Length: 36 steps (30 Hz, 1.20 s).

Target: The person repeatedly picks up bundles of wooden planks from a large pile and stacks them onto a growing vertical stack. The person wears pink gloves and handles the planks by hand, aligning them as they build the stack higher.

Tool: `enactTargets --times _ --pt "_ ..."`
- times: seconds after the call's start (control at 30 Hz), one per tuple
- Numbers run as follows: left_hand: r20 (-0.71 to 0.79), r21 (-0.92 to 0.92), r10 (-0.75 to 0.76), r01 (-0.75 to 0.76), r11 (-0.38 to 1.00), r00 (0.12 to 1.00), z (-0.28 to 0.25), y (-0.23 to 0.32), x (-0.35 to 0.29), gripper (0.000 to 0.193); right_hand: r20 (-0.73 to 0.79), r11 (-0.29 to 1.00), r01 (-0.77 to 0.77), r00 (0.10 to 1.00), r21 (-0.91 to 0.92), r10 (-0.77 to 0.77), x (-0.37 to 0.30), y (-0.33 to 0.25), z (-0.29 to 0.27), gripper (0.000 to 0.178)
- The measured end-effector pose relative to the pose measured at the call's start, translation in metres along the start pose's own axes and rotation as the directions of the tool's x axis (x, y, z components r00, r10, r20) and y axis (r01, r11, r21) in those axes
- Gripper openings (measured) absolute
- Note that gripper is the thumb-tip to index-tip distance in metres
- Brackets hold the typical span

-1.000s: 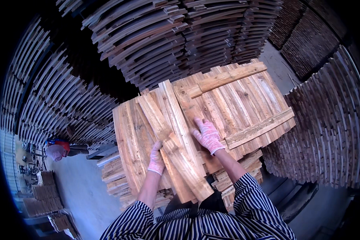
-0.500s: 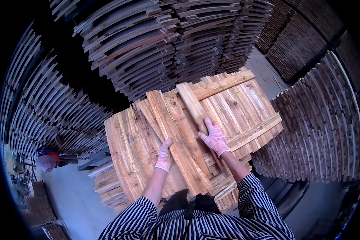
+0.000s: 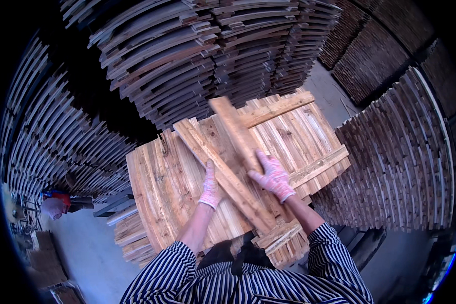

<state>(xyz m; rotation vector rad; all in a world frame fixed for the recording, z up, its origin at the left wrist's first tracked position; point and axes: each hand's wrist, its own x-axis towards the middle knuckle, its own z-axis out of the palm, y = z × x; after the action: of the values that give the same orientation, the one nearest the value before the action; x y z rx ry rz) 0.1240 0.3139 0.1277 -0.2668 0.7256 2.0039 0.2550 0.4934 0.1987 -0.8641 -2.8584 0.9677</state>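
My left hand [image 3: 211,189], in a pink-and-white knit glove, grips the left edge of a long wooden plank [image 3: 228,175]. This plank slants from the upper left down toward my waist; the hand's fingers are partly hidden. My right hand [image 3: 274,178], gloved alike, is closed on the lower end of a shorter board [image 3: 235,129], blurred by motion, its far end raised to the upper left. Under both lies a layer of planks set side by side [image 3: 159,187], with a cross strip [image 3: 281,107] at the far right and another [image 3: 319,166] nearer.
Tall stacks of planks rise ahead [image 3: 162,55], to the left [image 3: 61,137] and to the right [image 3: 405,162]. A short bundle of wood [image 3: 283,245] sits close to my waist. Far left, a person in red [image 3: 61,202] stands by the grey floor [image 3: 93,248].
The right-hand board has swung left toward the long plank. The long plank has turned and now shows a narrower face, and my left hand's thumb points farther up along its edge.
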Motion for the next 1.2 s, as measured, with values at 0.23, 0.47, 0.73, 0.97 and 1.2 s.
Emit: enactTargets --times 0.23,0.47,0.73,0.97,1.2 --pt "-0.111 0.159 0.010 0.008 0.987 0.994 -0.014 0.001 0.015 0.089 -0.003 0.984 0.065 0.998 -0.167 -0.066 0.015 0.056 0.033 0.072" --pt "0.101 0.334 -0.067 0.030 0.942 0.993 0.055 -0.009 0.005 0.119 0.247 0.945 -0.040 0.968 0.325 -0.045 0.011 -0.014 -0.001 0.089" --pt "-0.248 0.964 0.735 0.088 0.251 0.631 -0.125 0.141 -0.107 0.097 -0.199 0.979 -0.157 0.963 0.131 0.181 0.034 0.138 -0.038 0.070" --pt "-0.527 0.695 0.352 0.154 0.703 0.773 -0.235 0.180 -0.169 0.083 -0.051 0.998 0.008 0.999 0.055 -0.005 0.040 0.115 0.035 0.051" --pt "-0.550 0.619 0.270 0.169 0.767 0.791 -0.236 0.168 -0.166 0.082 0.016 0.999 0.009 1.000 0.050 -0.010 0.055 0.108 0.017 0.049"
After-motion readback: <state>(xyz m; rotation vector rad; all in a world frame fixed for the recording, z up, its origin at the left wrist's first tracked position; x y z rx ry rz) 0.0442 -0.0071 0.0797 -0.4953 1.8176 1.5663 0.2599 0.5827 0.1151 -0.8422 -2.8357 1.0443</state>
